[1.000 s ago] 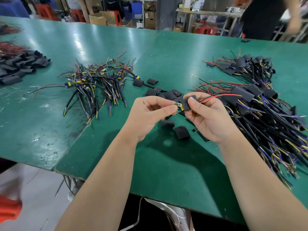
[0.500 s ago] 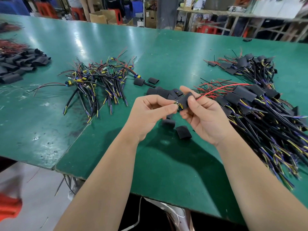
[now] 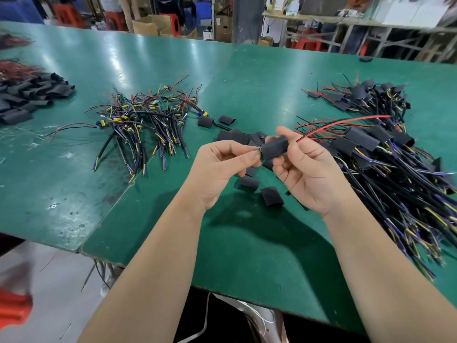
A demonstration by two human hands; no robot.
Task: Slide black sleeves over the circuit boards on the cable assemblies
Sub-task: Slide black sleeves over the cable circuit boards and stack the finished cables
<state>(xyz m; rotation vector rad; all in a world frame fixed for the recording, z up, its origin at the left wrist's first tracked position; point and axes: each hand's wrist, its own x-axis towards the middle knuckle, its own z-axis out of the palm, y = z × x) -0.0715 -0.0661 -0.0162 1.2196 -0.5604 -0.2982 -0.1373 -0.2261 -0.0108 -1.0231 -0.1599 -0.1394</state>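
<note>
Pushed further over the circuit board (image 3: 259, 149): short black tubular sleeve (image 3: 274, 147).
Pinched by right hand (image 3: 309, 174); board's exposed end pinched by left hand (image 3: 222, 167); red wires (image 3: 346, 122) trailing right.

Black sleeve (image 3: 274, 147) covers the board, red wire (image 3: 341, 123) trailing right.

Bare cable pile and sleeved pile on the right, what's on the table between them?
Head view: loose sleeves scattered on the table, below the left hand pinching a cable and the right hand gripping its sleeve.
</note>
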